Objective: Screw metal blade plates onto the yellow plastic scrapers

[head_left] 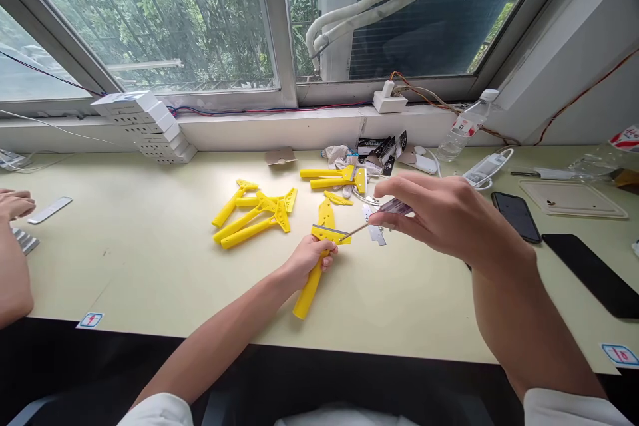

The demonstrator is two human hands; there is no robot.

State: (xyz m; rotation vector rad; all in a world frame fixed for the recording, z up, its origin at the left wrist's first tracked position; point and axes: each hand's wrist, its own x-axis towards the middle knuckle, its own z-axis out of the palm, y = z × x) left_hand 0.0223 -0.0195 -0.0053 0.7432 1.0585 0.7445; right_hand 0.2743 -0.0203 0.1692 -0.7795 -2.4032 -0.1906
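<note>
My left hand (310, 258) is closed around a yellow scraper (308, 293) near its head, where a dark blade edge runs across. In my right hand (444, 216) is a screwdriver (360, 229), gripped by its handle, its shaft slanting down left to the scraper head. The tip appears to touch the head by a screw hole. Behind the scraper head lies another yellow piece (326, 212). Several yellow scraper handles (254, 218) lie in a group to the left. Farther back are more yellow scrapers (334, 178). Metal blades (374, 229) lie just under the screwdriver.
White boxes (150, 126) are stacked by the window. Dark packets (382, 152) and a plastic bottle (468, 125) stand at the back. To the right lie a phone (516, 216), a black slab (594, 273) and a tray (572, 200). Another person's hand (14, 204) rests at far left.
</note>
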